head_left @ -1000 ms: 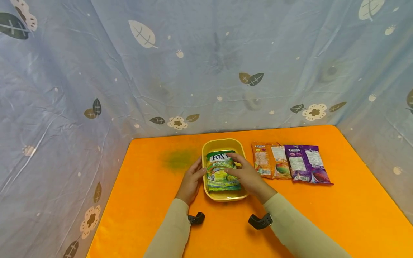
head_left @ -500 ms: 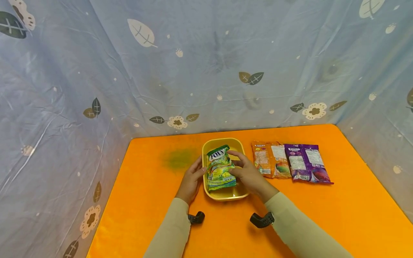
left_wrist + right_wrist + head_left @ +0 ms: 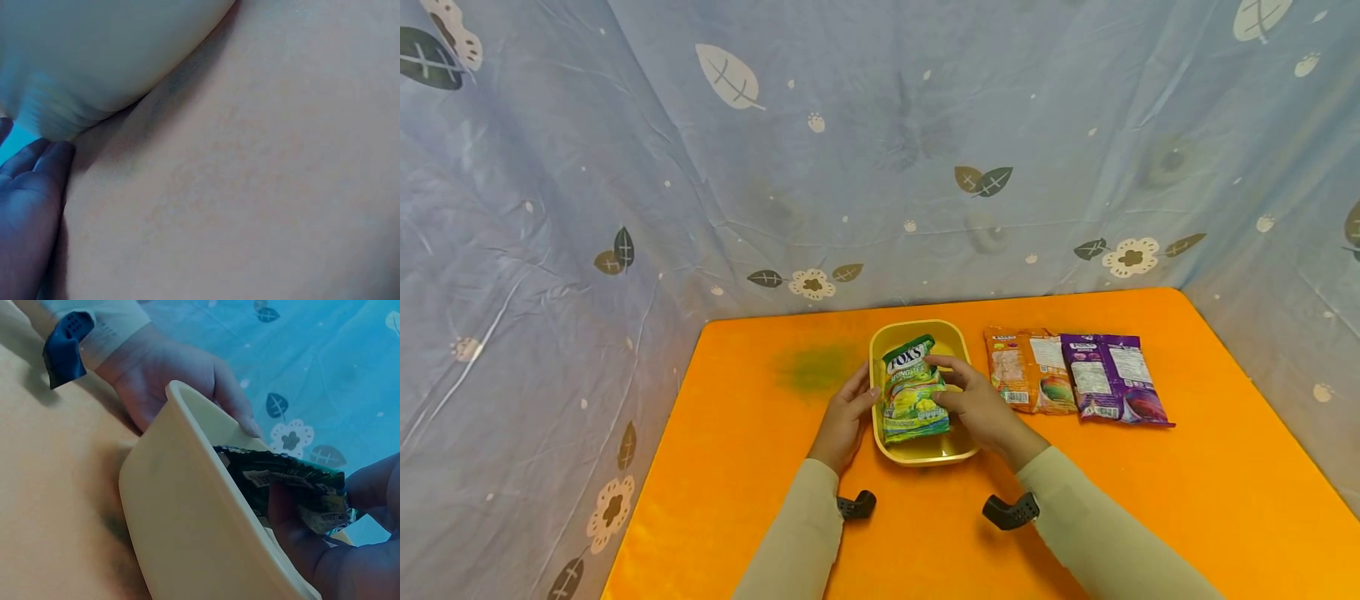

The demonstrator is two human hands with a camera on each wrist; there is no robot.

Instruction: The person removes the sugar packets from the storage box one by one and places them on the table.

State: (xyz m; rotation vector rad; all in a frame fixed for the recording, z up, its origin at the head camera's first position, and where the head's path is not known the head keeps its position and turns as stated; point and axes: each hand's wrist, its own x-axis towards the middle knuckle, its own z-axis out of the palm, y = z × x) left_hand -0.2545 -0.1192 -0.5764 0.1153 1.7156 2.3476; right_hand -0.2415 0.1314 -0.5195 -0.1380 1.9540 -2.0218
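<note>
A green FOX'S candy packet (image 3: pixel 914 398) sits inside the yellow plastic tub (image 3: pixel 936 452), its top leaning to the right. My right hand (image 3: pixel 983 408) reaches over the tub's right side and pinches the packet's right edge. In the right wrist view, thumb and fingers stand on opposite sides of the packet (image 3: pixel 253 470). My left hand (image 3: pixel 842 423) holds the tub's left wall, its thumb over the rim and the other fingers along the outside. The left wrist view catches only part of that hand (image 3: pixel 31 194) against the pale tub (image 3: pixel 112 50).
To the tub's right, an orange candy packet (image 3: pixel 1030 375) and a purple candy packet (image 3: pixel 1112 379) lie side by side, touching or slightly overlapping. An orange cloth covers the table (image 3: pixel 730 500). Blue patterned curtains (image 3: pixel 880 150) enclose the back and sides.
The green packet has turned clockwise from nearly straight to leaning right, and its right side has come away from the tub's right wall. My right hand shifted slightly; the left hand stayed put.
</note>
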